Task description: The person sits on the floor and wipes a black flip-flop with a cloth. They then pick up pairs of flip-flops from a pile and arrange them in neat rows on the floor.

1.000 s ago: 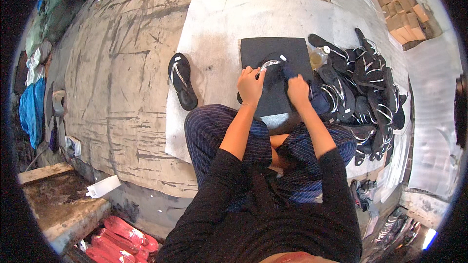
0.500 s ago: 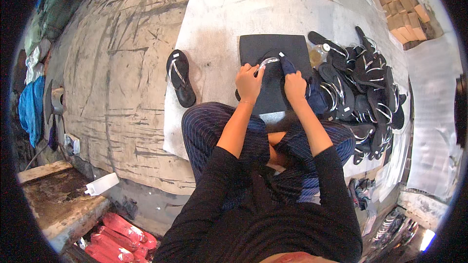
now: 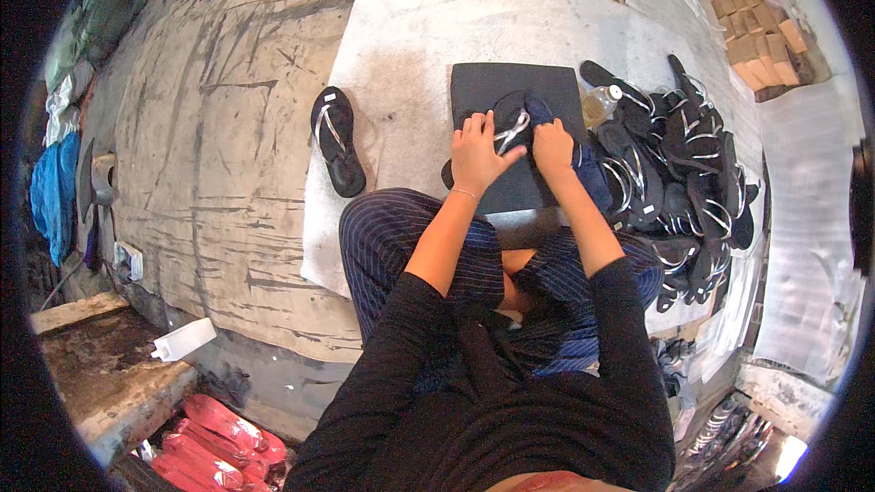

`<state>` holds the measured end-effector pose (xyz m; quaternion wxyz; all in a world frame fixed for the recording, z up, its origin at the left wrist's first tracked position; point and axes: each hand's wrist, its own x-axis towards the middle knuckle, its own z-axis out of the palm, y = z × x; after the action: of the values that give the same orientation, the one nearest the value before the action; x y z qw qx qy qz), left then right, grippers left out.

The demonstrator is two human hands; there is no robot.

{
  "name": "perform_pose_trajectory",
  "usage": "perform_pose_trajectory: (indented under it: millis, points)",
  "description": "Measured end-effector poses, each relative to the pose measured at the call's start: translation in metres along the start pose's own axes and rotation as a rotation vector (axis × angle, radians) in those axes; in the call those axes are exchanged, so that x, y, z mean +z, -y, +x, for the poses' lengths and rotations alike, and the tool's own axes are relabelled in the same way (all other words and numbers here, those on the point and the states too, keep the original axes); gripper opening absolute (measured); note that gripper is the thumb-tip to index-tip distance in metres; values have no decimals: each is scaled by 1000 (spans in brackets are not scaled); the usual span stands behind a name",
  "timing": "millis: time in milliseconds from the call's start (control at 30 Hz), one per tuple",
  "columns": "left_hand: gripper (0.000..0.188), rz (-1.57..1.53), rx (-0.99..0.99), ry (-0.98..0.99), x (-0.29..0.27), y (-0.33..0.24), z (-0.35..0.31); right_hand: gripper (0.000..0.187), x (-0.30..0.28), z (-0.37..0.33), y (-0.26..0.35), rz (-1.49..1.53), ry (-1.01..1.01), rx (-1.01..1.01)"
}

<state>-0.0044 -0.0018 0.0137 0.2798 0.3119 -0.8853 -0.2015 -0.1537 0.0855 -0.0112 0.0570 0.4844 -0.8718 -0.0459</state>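
Note:
A black flip-flop with silvery straps (image 3: 512, 124) is over a square black mat (image 3: 478, 87) in front of me. My left hand (image 3: 481, 157) grips its left side, fingers over the edge and thumb stretched toward the right. My right hand (image 3: 552, 148) is closed on a dark blue cloth (image 3: 538, 109), which lies against the flip-flop's right side. The heel end is hidden behind my hands. Part of another dark sole (image 3: 447, 173) shows beside the mat's left edge.
One flip-flop (image 3: 336, 141) lies alone to the left on the white sheet (image 3: 401, 55). A heap of similar flip-flops (image 3: 697, 173) spreads on the right, beside a bottle of yellowish liquid (image 3: 596, 107). A white bottle (image 3: 185, 339) and red wrapped packs (image 3: 214, 442) are at lower left.
My left hand has shifted from pinching near the strap to gripping the flip-flop's side. The flip-flop's front now shows more fully, and the cloth has moved against its right edge.

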Motion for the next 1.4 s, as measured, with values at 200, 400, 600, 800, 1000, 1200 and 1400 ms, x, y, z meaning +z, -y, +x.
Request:
perform_pose_trajectory:
  millis: [200,400,600,800,1000,1200,1400]
  points:
    - [92,51,-13,183,-1,2,2,18,-17,20,-12,110,118,-39]
    - [91,26,-46,164,-4,8,-2,18,-25,24,6,126,244,-205]
    - [91,22,-57,183,-3,1,2,20,-21,42,-6,60,136,-74]
    - [91,27,-40,151,-1,9,-2,19,-9,18,-11,124,161,-135]
    - [87,23,-31,257,-11,3,12,19,-17,36,-29,313,235,229]
    - [55,195,302,49,-18,24,18,25,-44,-68,-4,488,407,172]
    - [52,-344,-286,42,0,39,13,23,-57,-94,14,614,360,-4]
